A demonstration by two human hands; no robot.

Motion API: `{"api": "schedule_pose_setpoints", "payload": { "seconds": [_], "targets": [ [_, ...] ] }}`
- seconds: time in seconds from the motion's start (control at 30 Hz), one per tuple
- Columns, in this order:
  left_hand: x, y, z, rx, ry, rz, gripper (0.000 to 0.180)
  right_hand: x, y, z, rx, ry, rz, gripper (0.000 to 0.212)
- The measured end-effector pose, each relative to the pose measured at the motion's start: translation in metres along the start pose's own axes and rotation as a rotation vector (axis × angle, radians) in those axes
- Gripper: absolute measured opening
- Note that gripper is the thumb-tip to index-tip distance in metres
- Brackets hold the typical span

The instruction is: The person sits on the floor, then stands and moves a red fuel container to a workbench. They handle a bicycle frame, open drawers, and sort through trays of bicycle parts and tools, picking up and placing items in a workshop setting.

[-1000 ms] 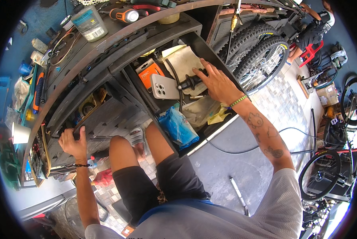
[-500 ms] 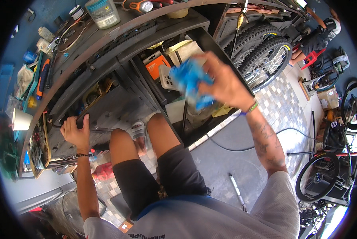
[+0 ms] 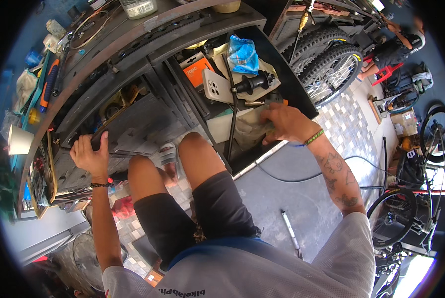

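My left hand (image 3: 89, 155) is closed over the top edge of a dark drawer front (image 3: 145, 126) on the left. My right hand (image 3: 291, 124) reaches into the open black drawer (image 3: 306, 99) on the right. Its fingers are curved but apart, beside a crumpled clear plastic bag (image 3: 247, 131); whether they touch it is unclear. Farther in lie a crumpled blue plastic packet (image 3: 243, 55), a black bicycle hub (image 3: 255, 83) and a pale phone-like object with round lenses (image 3: 217, 87). An orange box (image 3: 196, 71) stands near the drawer's left wall.
A workbench (image 3: 128, 47) with tools and jars runs above the drawers. Bicycle tires (image 3: 329, 72) stand beyond the drawer. A white pump-like tube (image 3: 290, 231) lies on the grey mat (image 3: 277, 198). At upper right, another person (image 3: 404, 42) is near a red stool (image 3: 384, 73).
The blue packet has left my right hand and lies at the drawer's far end. That hand has moved nearer, toward the clear bag. My left hand keeps its grip.
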State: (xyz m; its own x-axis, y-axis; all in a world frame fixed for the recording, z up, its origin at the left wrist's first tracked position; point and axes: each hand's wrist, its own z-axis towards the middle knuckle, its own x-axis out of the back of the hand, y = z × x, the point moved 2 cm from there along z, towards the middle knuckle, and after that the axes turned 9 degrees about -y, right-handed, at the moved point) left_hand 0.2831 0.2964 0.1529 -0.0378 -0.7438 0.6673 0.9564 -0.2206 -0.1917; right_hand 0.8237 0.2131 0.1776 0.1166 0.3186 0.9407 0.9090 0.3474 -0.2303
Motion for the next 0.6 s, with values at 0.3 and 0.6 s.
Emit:
{"api": "schedule_pose_setpoints", "payload": {
  "seconds": [0.3,0.6],
  "targets": [
    [0.001,-0.001,0.0,0.003,0.013,0.005,0.045,0.046,0.022,0.018,0.153,-0.024,0.184,0.013],
    [-0.002,-0.005,-0.005,0.007,0.0,0.027,0.045,0.133,0.022,0.05,0.285,0.449,0.014,0.005]
  ]
}}
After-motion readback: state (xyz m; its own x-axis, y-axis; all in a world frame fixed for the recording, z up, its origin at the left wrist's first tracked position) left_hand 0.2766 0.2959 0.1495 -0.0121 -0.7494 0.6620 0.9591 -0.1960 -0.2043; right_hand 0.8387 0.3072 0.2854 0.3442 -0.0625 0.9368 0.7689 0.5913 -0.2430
